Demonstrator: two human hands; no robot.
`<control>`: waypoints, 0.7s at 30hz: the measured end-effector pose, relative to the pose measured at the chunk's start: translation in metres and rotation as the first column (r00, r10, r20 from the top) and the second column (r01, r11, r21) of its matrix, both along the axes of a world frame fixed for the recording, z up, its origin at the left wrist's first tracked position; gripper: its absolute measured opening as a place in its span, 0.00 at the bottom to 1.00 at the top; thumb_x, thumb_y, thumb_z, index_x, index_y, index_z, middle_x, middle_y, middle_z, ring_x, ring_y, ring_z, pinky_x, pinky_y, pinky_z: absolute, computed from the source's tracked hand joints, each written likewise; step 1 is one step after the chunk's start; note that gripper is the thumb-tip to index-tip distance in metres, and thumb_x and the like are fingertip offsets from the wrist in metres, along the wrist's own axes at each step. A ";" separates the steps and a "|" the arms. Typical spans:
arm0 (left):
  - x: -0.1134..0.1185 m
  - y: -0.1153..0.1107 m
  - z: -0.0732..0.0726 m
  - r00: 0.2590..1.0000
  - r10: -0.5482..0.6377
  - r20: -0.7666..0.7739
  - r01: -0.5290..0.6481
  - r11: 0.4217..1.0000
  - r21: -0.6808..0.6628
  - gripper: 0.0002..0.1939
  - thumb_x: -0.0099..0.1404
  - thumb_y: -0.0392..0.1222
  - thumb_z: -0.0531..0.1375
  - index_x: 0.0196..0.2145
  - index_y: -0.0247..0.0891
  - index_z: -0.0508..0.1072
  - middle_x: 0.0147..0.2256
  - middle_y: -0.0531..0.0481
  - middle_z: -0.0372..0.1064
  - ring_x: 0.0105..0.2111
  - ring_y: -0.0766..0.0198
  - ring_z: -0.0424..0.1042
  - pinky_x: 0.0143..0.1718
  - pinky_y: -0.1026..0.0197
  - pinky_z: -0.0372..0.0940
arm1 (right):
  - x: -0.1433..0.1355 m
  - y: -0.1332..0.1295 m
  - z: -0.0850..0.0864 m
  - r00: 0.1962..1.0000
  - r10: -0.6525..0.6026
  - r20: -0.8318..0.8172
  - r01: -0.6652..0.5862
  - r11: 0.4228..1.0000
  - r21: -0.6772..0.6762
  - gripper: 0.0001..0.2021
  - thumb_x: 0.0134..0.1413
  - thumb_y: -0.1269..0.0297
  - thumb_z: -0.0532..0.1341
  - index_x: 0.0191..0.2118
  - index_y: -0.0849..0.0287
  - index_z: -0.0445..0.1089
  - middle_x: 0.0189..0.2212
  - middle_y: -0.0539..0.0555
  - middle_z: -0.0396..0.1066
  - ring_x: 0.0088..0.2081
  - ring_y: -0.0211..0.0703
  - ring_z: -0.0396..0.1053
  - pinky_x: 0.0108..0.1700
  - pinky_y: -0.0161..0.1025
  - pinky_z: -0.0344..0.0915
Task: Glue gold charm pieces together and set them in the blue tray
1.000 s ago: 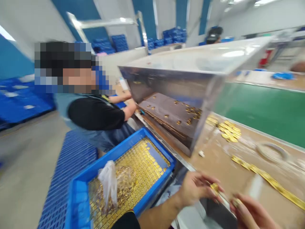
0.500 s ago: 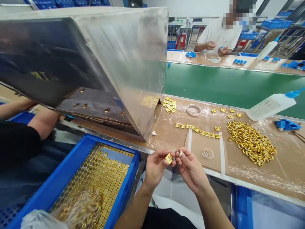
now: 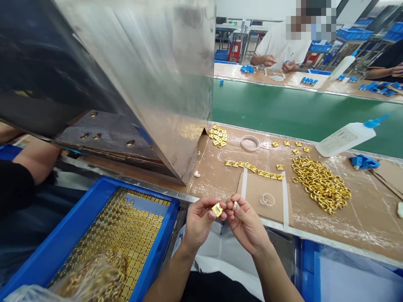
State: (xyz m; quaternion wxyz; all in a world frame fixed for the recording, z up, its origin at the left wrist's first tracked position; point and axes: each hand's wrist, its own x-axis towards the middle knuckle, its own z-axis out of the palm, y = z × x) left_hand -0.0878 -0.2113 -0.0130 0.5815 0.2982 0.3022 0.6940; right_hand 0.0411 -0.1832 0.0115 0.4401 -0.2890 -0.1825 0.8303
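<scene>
My left hand [image 3: 198, 222] pinches a square gold-coloured metal piece [image 3: 217, 209] with an opening in its face, between thumb and fingers. Close against it, my right hand [image 3: 247, 224] is closed with thumb and fingertips together. A small pale, shiny bit [image 3: 235, 205] shows at those fingertips; its kind is too small to tell. Both hands are held just before the bench's front edge. Beyond them a row of similar gold pieces [image 3: 253, 169] lies along a taped cardboard sheet [image 3: 252, 193]. To its right is a heap of gold rings [image 3: 321, 184].
A metal hood [image 3: 151, 84] stands at the left. Below it, a blue crate [image 3: 174, 209] holds rows of gold parts and a plastic bag. A tape roll [image 3: 250, 143], a bottle [image 3: 346, 138] and blue clips [image 3: 364, 161] lie on the bench. Another person [image 3: 283, 50] sits across the green belt [image 3: 283, 100].
The view has turned slightly right, so the bench things sit further left in the picture. Both hands keep the same hold, with the gold piece tilted a little differently.
</scene>
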 end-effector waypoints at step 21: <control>0.012 0.006 -0.010 0.975 0.143 -0.172 -0.149 0.989 -0.021 0.20 0.51 0.56 0.75 0.34 0.38 0.82 0.28 0.49 0.78 0.26 0.64 0.75 0.29 0.65 0.71 | 0.009 -0.016 0.026 0.509 -0.609 0.608 -0.213 0.596 0.775 0.04 0.62 0.68 0.64 0.38 0.56 0.77 0.32 0.54 0.81 0.32 0.44 0.79 0.34 0.36 0.76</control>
